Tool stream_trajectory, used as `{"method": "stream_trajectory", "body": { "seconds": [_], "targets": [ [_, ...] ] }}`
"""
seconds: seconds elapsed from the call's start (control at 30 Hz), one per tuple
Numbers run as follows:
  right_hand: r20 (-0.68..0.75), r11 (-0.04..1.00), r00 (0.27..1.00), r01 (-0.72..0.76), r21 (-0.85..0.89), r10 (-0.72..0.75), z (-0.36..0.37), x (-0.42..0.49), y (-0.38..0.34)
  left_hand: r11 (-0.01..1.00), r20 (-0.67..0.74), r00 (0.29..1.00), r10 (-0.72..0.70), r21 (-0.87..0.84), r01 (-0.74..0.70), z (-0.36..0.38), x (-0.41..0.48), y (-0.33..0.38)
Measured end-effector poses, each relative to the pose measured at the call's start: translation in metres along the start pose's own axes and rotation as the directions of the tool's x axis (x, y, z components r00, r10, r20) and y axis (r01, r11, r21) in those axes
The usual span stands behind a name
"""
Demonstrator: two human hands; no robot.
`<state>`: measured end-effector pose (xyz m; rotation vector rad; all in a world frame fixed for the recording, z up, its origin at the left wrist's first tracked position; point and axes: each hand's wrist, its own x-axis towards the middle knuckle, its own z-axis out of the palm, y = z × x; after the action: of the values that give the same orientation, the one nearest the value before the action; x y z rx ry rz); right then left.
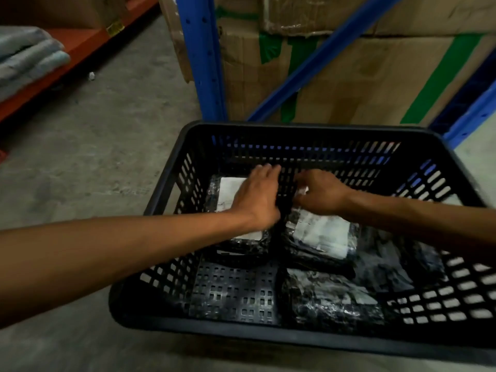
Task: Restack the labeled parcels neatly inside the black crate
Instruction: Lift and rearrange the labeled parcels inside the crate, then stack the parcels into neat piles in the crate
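A black slotted crate (295,340) stands on the concrete floor. Inside it lie several black plastic-wrapped parcels with white labels. My left hand (257,196) rests flat, fingers spread, on the far-left parcel (230,189). My right hand (320,193) pinches the far edge of the middle parcel (322,233), fingers curled on its wrapping. Another wrapped parcel (330,299) lies at the near right, and one more (389,261) sits against the right wall. The crate's near-left floor (236,294) is bare.
Blue rack uprights (204,63) and taped cardboard boxes (362,76) stand just behind the crate. An orange shelf (67,47) with folded grey cloth (26,55) runs along the far left. Concrete floor lies to the left of the crate.
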<state>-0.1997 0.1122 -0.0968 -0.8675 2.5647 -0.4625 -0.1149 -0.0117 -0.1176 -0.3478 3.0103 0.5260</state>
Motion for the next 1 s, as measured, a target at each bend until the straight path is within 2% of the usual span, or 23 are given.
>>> {"method": "stream_trajectory", "body": {
  "seconds": [0.07,0.17,0.23,0.33,0.4,0.53,0.63,0.73,0.83,0.87,0.9,0.93,0.97,1.0],
  "targets": [
    [-0.003,0.945,0.999,0.050,-0.322,-0.054,-0.005,-0.023,0.026,0.975,0.199,0.973,0.116,0.165,-0.150,0.014,-0.001,0.016],
    [0.244,0.831,0.965,0.061,-0.554,0.092,0.014,-0.058,0.062,0.906,0.420,0.903,0.092,0.340,-0.251,0.044,0.003,0.032],
    [0.330,0.791,0.936,0.109,-0.601,0.122,0.034,-0.070,0.076,0.864,0.418,0.906,0.062,0.433,-0.259,0.064,0.005,0.037],
    [0.246,0.772,0.967,0.108,-0.626,0.064,0.052,-0.072,0.080,0.802,0.269,0.956,0.119,0.542,-0.252,0.084,0.004,0.035],
    [0.192,0.774,0.977,0.054,-0.631,0.088,0.056,-0.070,0.075,0.752,0.217,0.959,0.183,0.597,-0.278,0.090,0.003,0.031],
    [0.187,0.769,0.970,0.000,-0.640,0.156,0.050,-0.059,0.063,0.762,0.316,0.927,0.203,0.543,-0.352,0.079,0.008,0.025],
    [0.218,0.794,0.963,0.007,-0.607,0.158,0.022,-0.064,0.055,0.816,0.407,0.874,0.265,0.388,-0.429,0.044,0.018,0.028],
    [0.142,0.869,0.990,0.087,-0.487,-0.019,-0.036,-0.073,0.049,0.882,0.416,0.819,0.395,0.076,-0.465,-0.020,0.029,0.031],
    [0.097,0.903,0.976,0.219,-0.370,-0.197,-0.099,-0.080,0.041,0.904,0.313,0.849,0.426,-0.119,-0.410,-0.089,0.026,0.021],
    [0.066,0.940,0.971,0.240,-0.241,-0.231,-0.117,-0.082,0.038,0.915,0.262,0.881,0.394,-0.202,-0.349,-0.108,0.022,0.018],
    [0.006,0.972,0.972,0.233,-0.033,-0.233,-0.129,-0.084,0.033,0.910,0.197,0.919,0.342,-0.313,-0.272,-0.121,0.018,0.015],
    [-0.068,0.951,0.977,0.210,0.226,-0.200,-0.137,-0.085,0.027,0.876,0.123,0.955,0.270,-0.444,-0.190,-0.129,0.014,0.014],
    [-0.118,0.861,0.985,0.170,0.479,-0.129,-0.139,-0.085,0.022,0.812,0.054,0.987,0.153,-0.576,-0.095,-0.133,0.013,0.012],
    [-0.094,0.708,0.994,0.106,0.698,-0.056,-0.137,-0.082,0.017,0.717,0.026,1.000,-0.003,-0.697,0.020,-0.132,0.013,0.010]
  ]
}}
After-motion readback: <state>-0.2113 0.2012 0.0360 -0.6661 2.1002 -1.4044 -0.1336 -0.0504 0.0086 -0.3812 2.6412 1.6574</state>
